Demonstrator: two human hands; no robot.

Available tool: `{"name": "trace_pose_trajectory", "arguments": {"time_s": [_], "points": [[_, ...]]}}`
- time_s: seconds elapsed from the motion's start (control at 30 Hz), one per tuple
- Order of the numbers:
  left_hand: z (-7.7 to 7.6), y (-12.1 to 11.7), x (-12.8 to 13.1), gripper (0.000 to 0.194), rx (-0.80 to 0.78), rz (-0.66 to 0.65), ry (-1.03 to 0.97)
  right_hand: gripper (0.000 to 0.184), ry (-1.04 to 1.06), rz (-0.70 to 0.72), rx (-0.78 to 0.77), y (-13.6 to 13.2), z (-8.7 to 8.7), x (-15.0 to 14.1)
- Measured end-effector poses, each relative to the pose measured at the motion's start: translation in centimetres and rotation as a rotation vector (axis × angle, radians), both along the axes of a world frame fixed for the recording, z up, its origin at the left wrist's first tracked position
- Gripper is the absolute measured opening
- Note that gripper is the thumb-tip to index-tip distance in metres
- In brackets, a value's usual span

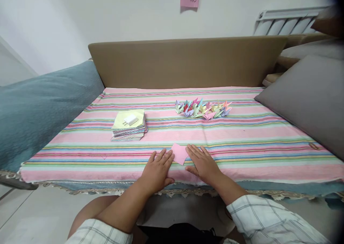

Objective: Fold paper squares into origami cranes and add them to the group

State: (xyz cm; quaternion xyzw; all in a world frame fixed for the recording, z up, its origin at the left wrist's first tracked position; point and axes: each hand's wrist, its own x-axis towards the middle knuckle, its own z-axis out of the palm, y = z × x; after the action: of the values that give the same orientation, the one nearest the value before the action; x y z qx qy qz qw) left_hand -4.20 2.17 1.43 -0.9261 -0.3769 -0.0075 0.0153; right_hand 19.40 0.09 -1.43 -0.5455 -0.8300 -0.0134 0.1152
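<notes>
A piece of pink paper [179,153] lies flat on the striped cloth in front of me, its corners partly covered by my fingers. My left hand [158,168] rests on the cloth with fingers stretched out, the fingertips touching the paper's left side. On the other side, my right hand [202,162] lies flat too, its fingertips at the paper's right edge. Behind the paper and to the right sits a cluster of folded paper cranes [202,109] in several colours. A stack of paper sheets [128,131], pale yellow on top, stands to the left.
A white plug adapter [130,120] sits on the stack. The striped cloth [80,140] covers the sofa seat. A blue cushion [48,104] borders it on the left, a grey pillow [309,97] on the right. A brown backrest [185,62] rises behind.
</notes>
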Motion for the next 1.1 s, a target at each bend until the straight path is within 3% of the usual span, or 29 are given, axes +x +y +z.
{"name": "trace_pose_trajectory", "arguments": {"time_s": [0.17,0.33,0.43,0.5,0.57,0.63,0.7,0.87,1.1], "points": [[1.1,-0.4,-0.6,0.073,-0.016,0.089,-0.037,0.076,0.001,-0.004,-0.016,0.0,0.2,-0.1],[3.0,1.1,-1.6,0.059,-0.056,0.168,-0.075,0.074,0.003,-0.012,-0.024,0.0,0.3,-0.2],[3.5,2.1,-1.5,0.048,0.098,0.248,-0.231,0.073,0.006,-0.018,-0.031,0.0,0.4,-0.3],[3.4,2.1,-0.5,0.045,0.189,0.190,-0.303,0.072,0.012,-0.024,-0.028,-0.1,0.3,-0.3],[2.7,1.7,1.1,0.049,0.156,-0.002,-0.296,0.068,0.023,-0.037,-0.026,-0.1,0.2,-0.4],[1.7,1.2,3.0,0.062,0.103,-0.138,-0.256,0.062,0.037,-0.051,-0.029,-0.2,0.2,-0.6],[0.5,1.0,4.7,0.076,0.081,-0.182,-0.233,0.061,0.044,-0.063,-0.040,-0.3,0.3,-0.7],[-1.4,1.5,6.4,0.091,0.056,-0.081,-0.197,0.061,0.024,-0.065,-0.093,-0.3,0.8,-0.7],[0.1,1.7,4.5,0.095,0.027,0.075,-0.156,0.064,0.046,-0.053,-0.114,-0.1,1.1,-0.6]]}}
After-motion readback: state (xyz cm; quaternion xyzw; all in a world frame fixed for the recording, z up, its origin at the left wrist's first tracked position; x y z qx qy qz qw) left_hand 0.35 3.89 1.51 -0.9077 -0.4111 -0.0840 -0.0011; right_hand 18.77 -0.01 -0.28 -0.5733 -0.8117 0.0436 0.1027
